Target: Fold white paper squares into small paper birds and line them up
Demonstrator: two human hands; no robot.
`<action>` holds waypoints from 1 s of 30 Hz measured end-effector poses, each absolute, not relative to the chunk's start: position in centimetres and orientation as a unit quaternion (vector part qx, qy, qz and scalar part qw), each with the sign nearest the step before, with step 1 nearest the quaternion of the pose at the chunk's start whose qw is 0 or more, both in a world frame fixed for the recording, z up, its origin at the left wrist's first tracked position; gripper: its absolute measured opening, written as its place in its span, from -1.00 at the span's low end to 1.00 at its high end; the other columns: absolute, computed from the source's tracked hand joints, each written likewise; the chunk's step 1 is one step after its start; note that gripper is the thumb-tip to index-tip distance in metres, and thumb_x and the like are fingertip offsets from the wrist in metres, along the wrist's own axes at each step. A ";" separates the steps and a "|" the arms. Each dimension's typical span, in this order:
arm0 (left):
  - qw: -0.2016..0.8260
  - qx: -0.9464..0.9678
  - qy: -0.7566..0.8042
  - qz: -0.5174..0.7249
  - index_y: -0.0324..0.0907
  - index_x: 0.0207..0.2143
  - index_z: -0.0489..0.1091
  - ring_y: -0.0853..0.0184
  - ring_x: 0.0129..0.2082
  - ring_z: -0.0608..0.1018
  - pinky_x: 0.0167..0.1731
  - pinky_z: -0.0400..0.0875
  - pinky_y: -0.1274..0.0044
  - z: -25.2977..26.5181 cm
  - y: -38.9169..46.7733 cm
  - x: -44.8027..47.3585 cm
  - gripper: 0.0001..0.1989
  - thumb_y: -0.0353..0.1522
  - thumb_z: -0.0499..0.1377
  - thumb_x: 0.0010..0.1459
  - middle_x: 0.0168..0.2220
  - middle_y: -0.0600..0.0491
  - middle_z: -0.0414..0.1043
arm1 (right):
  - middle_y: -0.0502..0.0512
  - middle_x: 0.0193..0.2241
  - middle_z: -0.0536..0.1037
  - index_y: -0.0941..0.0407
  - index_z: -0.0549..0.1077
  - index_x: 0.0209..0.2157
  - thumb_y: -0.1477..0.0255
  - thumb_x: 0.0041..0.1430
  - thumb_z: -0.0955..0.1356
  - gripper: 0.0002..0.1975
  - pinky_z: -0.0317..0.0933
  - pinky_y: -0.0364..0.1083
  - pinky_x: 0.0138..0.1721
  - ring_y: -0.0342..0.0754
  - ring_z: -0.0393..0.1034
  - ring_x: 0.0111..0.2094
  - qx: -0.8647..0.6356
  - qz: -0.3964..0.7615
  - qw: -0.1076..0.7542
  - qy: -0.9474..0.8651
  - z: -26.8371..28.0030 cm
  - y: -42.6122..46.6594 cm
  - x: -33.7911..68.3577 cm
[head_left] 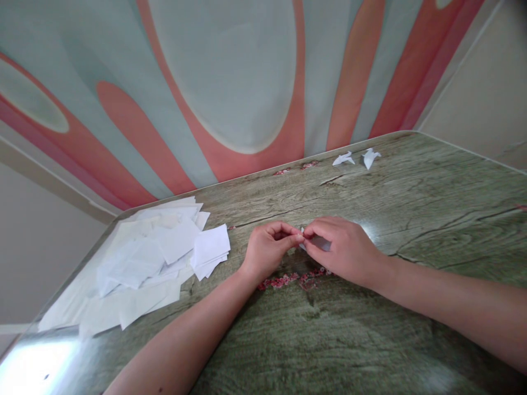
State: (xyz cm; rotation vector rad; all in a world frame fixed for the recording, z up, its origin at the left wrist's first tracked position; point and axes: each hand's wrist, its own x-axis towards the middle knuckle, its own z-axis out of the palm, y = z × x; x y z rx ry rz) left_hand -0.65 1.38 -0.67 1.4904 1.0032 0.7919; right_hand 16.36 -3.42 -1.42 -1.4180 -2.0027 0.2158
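Observation:
Between my two hands is a small folded piece of white paper, mostly covered by my fingers. My left hand pinches it from the left, thumb against fingertips. From the right, my right hand pinches the same piece, with fingertips meeting those of the left. Both hands are just above the wood-patterned tabletop. How the paper is folded cannot be made out. Two finished-looking white paper birds, one folded bird and another folded bird, sit at the far edge.
On the left lies a spread heap of white and cream paper sheets. Beside it is a small stack of white paper squares. A wall with a red and pale-blue pattern rises directly behind the table's far edge.

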 end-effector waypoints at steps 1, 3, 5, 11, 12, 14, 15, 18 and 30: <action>0.557 0.628 0.425 0.339 -0.26 -0.47 0.48 0.45 -0.47 0.49 -0.39 0.37 0.62 -0.7 1.4 -0.6 -0.89 -0.39 0.32 -0.07 -0.48 0.07 0.51 | 0.06 -0.42 0.53 0.11 0.43 -0.39 0.48 0.11 0.32 -0.95 0.20 -0.06 -0.21 -0.02 0.40 -0.31 -0.541 0.077 0.331 -0.769 -1.4 -3.4 16.4; 0.557 0.625 0.427 0.342 -0.26 -0.47 0.48 0.45 -0.47 0.49 -0.39 0.36 0.61 -0.8 1.3 -0.6 -0.88 -0.39 0.33 -0.07 -0.48 0.07 0.51 | 0.06 -0.42 0.52 0.12 0.43 -0.40 0.47 0.11 0.31 -0.95 0.19 -0.06 -0.21 -0.03 0.40 -0.31 -0.540 0.069 0.331 -0.771 -1.4 -3.5 16.4; 0.557 0.623 0.429 0.343 -0.26 -0.47 0.48 0.44 -0.47 0.49 -0.39 0.36 0.61 -0.8 1.3 -0.5 -0.88 -0.38 0.34 -0.08 -0.48 0.07 0.51 | 0.05 -0.42 0.51 0.12 0.42 -0.41 0.48 0.11 0.32 -0.95 0.19 -0.06 -0.23 -0.04 0.39 -0.31 -0.540 0.066 0.335 -0.769 -1.4 -3.5 16.4; 0.557 0.629 0.423 0.339 -0.26 -0.48 0.48 0.45 -0.47 0.48 -0.40 0.35 0.62 -0.7 1.3 -0.6 -0.87 -0.38 0.34 -0.08 -0.49 0.07 0.50 | 0.01 -0.46 0.48 0.11 0.38 -0.45 0.50 0.10 0.32 -0.94 0.17 -0.09 -0.27 -0.07 0.36 -0.35 -0.529 0.067 0.335 -0.777 -1.3 -3.5 16.3; 0.559 0.629 0.421 0.339 -0.26 -0.48 0.47 0.45 -0.47 0.48 -0.40 0.35 0.62 -0.7 1.3 -0.6 -0.87 -0.39 0.34 -0.08 -0.48 0.08 0.50 | 0.01 -0.46 0.48 0.11 0.38 -0.45 0.50 0.11 0.31 -0.93 0.16 -0.09 -0.27 -0.07 0.36 -0.36 -0.527 0.067 0.335 -0.778 -1.3 -3.5 16.3; 0.564 0.627 0.416 0.340 -0.26 -0.48 0.46 0.45 -0.47 0.48 -0.39 0.35 0.62 -0.8 1.3 -0.6 -0.88 -0.39 0.33 -0.06 -0.48 0.08 0.50 | 0.01 -0.47 0.48 0.11 0.38 -0.46 0.51 0.11 0.31 -0.92 0.16 -0.10 -0.28 -0.08 0.35 -0.36 -0.524 0.066 0.335 -0.781 -1.2 -3.5 16.4; 0.565 0.627 0.413 0.341 -0.25 -0.48 0.46 0.45 -0.47 0.48 -0.39 0.35 0.61 -0.8 1.4 -0.6 -0.88 -0.38 0.32 -0.06 -0.48 0.08 0.49 | 0.01 -0.46 0.48 0.11 0.38 -0.46 0.51 0.12 0.31 -0.91 0.15 -0.10 -0.28 -0.08 0.35 -0.36 -0.522 0.065 0.334 -0.782 -1.2 -3.4 16.4; 0.565 0.633 0.406 0.341 -0.25 -0.48 0.45 0.45 -0.48 0.47 -0.39 0.35 0.61 -0.9 1.4 -0.6 -0.86 -0.36 0.33 -0.06 -0.49 0.09 0.48 | 0.01 -0.47 0.48 0.11 0.38 -0.47 0.51 0.13 0.30 -0.89 0.15 -0.10 -0.29 -0.08 0.35 -0.37 -0.515 0.065 0.330 -0.789 -1.1 -3.4 16.4; 0.551 0.651 0.392 0.346 -0.24 -0.41 0.38 0.48 -0.51 0.40 -0.46 0.27 0.63 -0.8 2.3 -1.2 -0.84 -0.33 0.26 0.04 -0.51 0.13 0.39 | 0.07 -0.29 0.54 0.09 0.40 -0.24 0.43 0.12 0.35 -0.86 0.23 -0.03 -0.19 -0.01 0.41 -0.23 -0.518 0.079 0.359 -0.773 -2.2 -2.9 16.4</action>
